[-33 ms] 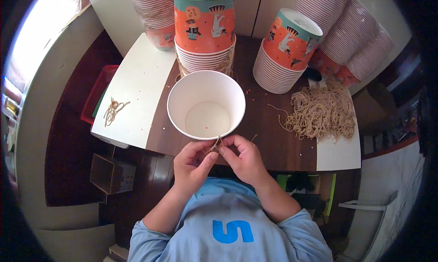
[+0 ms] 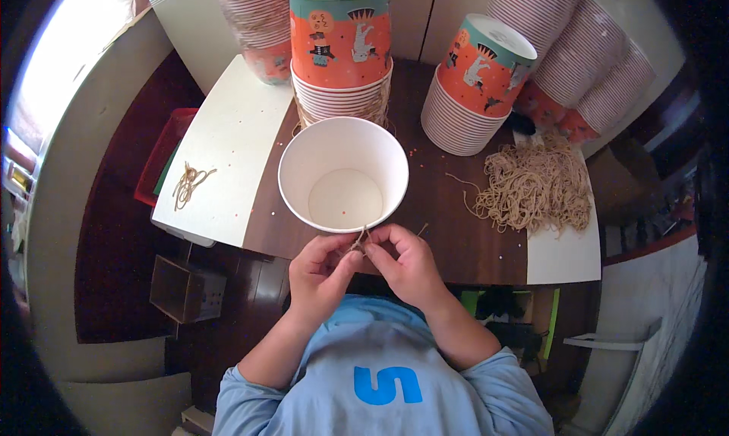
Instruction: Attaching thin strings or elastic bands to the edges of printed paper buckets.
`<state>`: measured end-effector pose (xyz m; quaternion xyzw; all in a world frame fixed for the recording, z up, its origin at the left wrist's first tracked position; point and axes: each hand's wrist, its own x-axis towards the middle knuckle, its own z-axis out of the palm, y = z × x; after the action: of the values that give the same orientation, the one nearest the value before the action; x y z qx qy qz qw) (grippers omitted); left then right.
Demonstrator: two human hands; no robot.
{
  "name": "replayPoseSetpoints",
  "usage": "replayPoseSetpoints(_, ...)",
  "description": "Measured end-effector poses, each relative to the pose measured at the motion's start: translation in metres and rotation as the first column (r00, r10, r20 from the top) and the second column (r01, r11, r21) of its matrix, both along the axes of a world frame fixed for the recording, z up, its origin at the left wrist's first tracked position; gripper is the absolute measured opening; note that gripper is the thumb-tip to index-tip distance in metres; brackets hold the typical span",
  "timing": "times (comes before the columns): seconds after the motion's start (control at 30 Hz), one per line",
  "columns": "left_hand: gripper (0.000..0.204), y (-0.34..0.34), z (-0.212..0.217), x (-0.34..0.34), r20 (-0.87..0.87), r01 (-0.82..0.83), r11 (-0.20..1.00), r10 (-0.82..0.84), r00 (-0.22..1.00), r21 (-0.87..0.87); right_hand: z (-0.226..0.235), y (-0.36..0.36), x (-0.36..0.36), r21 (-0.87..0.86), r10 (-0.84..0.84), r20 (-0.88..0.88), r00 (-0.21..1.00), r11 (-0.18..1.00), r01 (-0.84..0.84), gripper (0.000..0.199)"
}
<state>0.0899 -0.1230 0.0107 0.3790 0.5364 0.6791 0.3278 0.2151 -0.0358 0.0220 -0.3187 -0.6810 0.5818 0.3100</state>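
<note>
Table (image 2: 471, 250), brown middle, white ends | white tub (image 2: 343, 163), upright, front centre | inverted orange-and-green tub stack (image 2: 342, 53), rear centre | second stack (image 2: 478, 87), rear right | tangled twine heap (image 2: 535, 185), right | small twine bundle (image 2: 188, 182), left

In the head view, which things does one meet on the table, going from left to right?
Small loose bundle of tan twine, white round open paper bucket, inverted stack of orange-and-green paper buckets, large tangled heap of tan twine.

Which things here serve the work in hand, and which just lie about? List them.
Seem to belong: twine strand in the left hand and right hand; open white bucket; heap of twine; upturned orange buckets.

Seem just lying about: open box; red container; small dark object.
</note>
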Motion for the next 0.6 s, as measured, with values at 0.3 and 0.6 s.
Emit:
replayPoseSetpoints(0.3, 0.011, 0.0014, 0.0001, -0.0007, -0.165, -0.077, 0.996, 0.068, 0.984, -0.05, -0.0024, 0.0017, 0.0025, 0.204, -0.058, 0.057, 0.997, 0.978, 0.046, 0.011)
replayPoseSetpoints(0.6, 0.015, 0.0006, -0.0023, -0.0024, 0.291, 0.102, 0.99, -0.069, 0.954, -0.1, -0.0075, -0.0022, -0.0059, 0.637, -0.32, 0.119, 0.94, 0.751, 0.175, 0.009)
